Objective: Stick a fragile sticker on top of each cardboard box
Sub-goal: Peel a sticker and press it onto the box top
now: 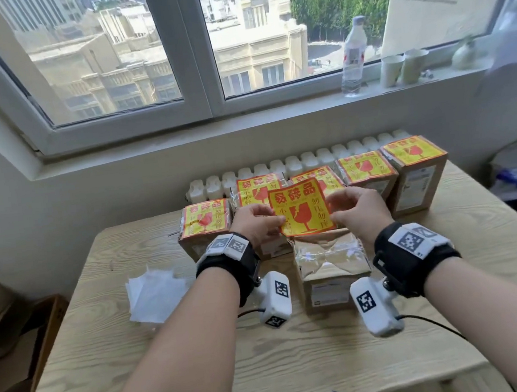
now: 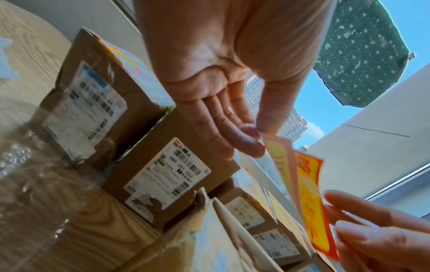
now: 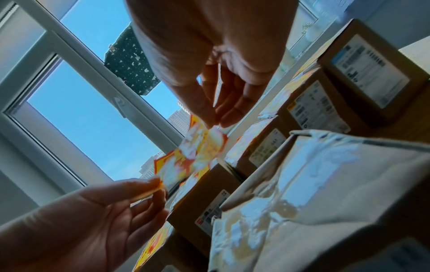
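Holding one fragile sticker (image 1: 299, 208) in the air between both hands, you have it just above and behind the unlabelled box (image 1: 332, 261) nearest you on the table (image 1: 300, 352). Left hand (image 1: 259, 224): grip closed in a thumb-and-finger pinch on the sticker's left edge. Right hand (image 1: 357, 212): grip pinched on the right edge, the other fingers loosely extended. The sticker touches no box.

Progress, as judged: five boxes in the back rows already carry stickers on top: far-left box (image 1: 204, 231), two centre boxes partly hidden behind the held sticker, and two on the right, the far-right box (image 1: 417, 174) standing tallest. The near box shows a bare top, so it appears to be the last one left. A loose pile of white backing sheets (image 1: 154, 294) lies left of your forearm, probably peeled liners; from the wrist views you cannot tell whether the held sticker's liner is fully off, since its underside reads pale and mottled.

Materials: sticker is thin, flexible, glossy, roughly square, yellow field with red border and broken-glass symbol; it bows slightly between the pinches. Boxes are brown corrugated card, rectangular, with white printed shipping labels on the sides. The near box top is wrapped in crinkled clear tape, uneven and shiny, so you should expect poor flatness there. Table is pale wood-grain, matte
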### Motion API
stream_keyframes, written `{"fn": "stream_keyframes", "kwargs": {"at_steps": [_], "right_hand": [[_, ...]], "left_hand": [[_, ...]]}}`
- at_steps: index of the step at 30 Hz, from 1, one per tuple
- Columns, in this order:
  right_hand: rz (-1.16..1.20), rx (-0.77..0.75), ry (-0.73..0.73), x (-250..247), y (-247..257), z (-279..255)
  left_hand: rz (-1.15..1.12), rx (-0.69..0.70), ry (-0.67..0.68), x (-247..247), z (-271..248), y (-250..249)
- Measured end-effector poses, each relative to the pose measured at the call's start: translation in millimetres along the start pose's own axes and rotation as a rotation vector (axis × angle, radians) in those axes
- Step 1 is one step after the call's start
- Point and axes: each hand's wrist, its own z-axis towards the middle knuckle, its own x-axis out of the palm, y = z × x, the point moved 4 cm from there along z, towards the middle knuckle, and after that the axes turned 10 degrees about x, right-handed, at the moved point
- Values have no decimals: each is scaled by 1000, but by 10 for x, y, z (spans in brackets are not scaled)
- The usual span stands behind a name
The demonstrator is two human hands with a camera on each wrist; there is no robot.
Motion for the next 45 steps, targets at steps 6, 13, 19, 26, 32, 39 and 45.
{"fn": "stream_keyframes", "kwargs": {"at_steps": [6,13,19,26,32,39,45], "right_hand": [[-7,25,-57,-192,-172,-20],[4,80,-23,-289,-407,0],[53,84,8,-262,-406,-43],[24,77,12,-192,-514,-78],[-35,83,19,-150,-601,-144],[-74,44,43,-163,-668,-210],[-152,18,35,-145,-660,-236]], "left_hand": [[-4,-3,95,253,3,60],[49,36,111,343,-16,173],[60,57,117,393,-113,141],[173,45,91,392,-160,220],[265,58,83,423,-225,369],[381,87,78,450,-257,419],[451,78,99,478,-269,431]]}}
